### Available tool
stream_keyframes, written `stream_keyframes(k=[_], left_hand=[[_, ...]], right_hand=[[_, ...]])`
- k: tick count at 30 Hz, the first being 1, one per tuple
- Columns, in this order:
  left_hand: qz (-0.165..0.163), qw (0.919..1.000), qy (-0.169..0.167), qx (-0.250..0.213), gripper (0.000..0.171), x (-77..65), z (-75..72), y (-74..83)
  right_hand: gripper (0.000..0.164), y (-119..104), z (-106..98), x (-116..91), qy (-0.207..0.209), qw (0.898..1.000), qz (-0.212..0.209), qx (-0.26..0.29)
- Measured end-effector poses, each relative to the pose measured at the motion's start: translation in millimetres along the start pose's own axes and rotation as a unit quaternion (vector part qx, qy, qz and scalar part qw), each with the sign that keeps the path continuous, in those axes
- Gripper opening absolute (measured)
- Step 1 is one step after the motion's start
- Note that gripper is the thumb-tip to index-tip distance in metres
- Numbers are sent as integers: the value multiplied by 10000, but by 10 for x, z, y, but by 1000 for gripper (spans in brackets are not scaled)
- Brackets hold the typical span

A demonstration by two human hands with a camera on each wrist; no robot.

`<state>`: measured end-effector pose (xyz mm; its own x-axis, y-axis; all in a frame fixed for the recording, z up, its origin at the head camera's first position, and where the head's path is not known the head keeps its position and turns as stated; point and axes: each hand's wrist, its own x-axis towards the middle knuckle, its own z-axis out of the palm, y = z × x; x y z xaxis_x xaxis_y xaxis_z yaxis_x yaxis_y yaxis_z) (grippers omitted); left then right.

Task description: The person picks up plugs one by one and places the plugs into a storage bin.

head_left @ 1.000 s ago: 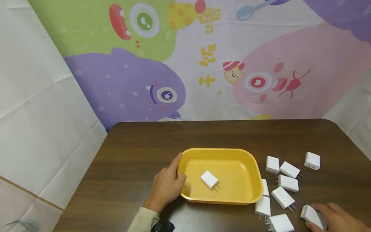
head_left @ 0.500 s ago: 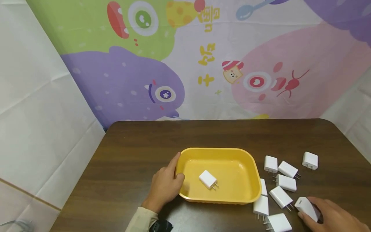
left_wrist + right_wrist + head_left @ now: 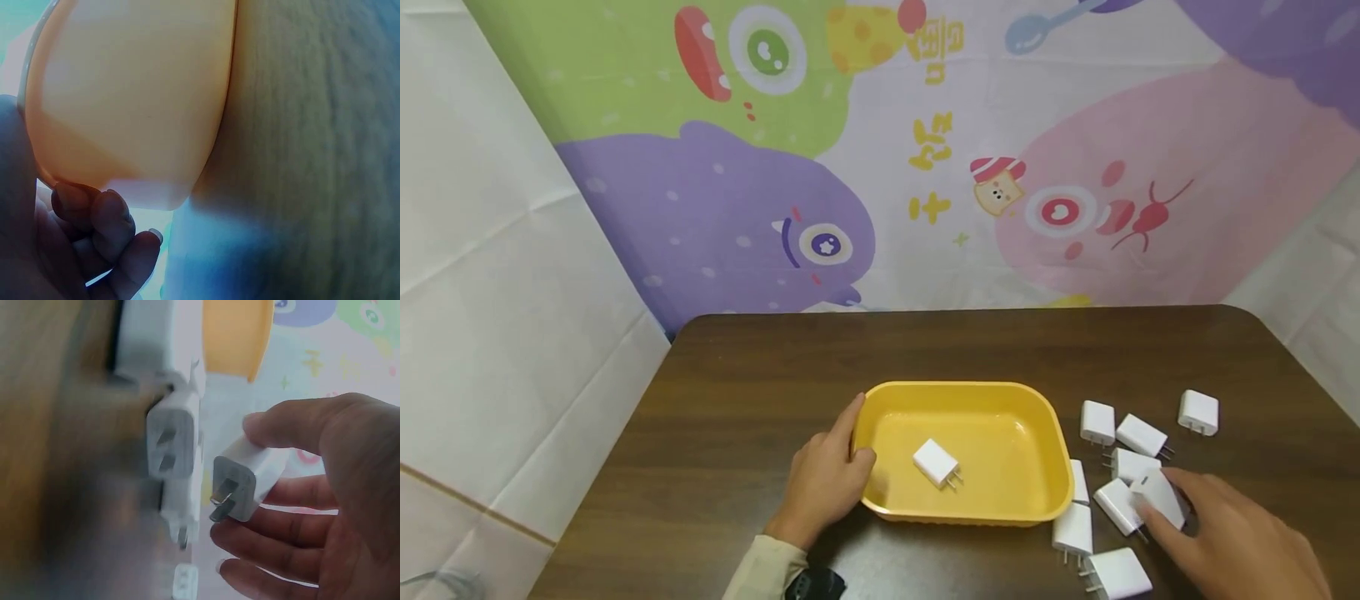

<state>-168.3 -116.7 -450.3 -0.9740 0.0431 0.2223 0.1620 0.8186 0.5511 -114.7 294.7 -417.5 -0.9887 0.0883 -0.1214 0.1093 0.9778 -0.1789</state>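
Note:
A yellow plastic tray [image 3: 1000, 475] stands on the table with one white phone charger plug [image 3: 934, 462] lying in it. My left hand [image 3: 826, 485] grips the tray's left rim; curled fingertips [image 3: 112, 215] show against the tray in the left wrist view. My right hand [image 3: 1243, 529] pinches another white charger plug [image 3: 1159, 500] between thumb and fingers, above the loose plugs right of the tray. Its two metal prongs point away from the palm in the right wrist view, where the held plug [image 3: 236, 478] is apart from the others.
Several loose white charger plugs, among them a front one [image 3: 1118, 573] and a far one [image 3: 1198, 412], lie on the brown table [image 3: 760, 375] to the right. Two press close to the tray's right side. A printed cloth [image 3: 925, 275] hangs behind the table.
My right hand has lifted its charger plug and carried it left and away from me, over the loose plugs. The left hand and the tray stay in place.

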Motion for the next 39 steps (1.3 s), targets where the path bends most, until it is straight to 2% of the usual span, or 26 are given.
stream_keyframes(k=[3,7,18,25,31,35,39], left_hand=[[-38,10000,-29,0,66,6,-5,2],[-41,10000,-19,15,67,11,1,1],[181,9998,102,64,65,-7,35,17],[231,9994,235,126,65,0,15,1],[193,9995,219,124,65,-15,19,-12],[150,9996,196,109,65,-19,15,-12],[131,9997,172,103,65,-7,9,1]], right_hand=[[83,-85,-23,-17,608,9970,-418,229],[75,-178,-34,-19,996,9925,-615,344],[69,-259,-57,64,1090,9922,-534,273],[74,-383,-135,81,1175,9901,-681,343],[69,-497,-153,66,1373,9842,-988,529],[69,-569,-154,67,1364,9831,-1021,669],[60,-644,-144,59,1775,9724,-1265,835]])
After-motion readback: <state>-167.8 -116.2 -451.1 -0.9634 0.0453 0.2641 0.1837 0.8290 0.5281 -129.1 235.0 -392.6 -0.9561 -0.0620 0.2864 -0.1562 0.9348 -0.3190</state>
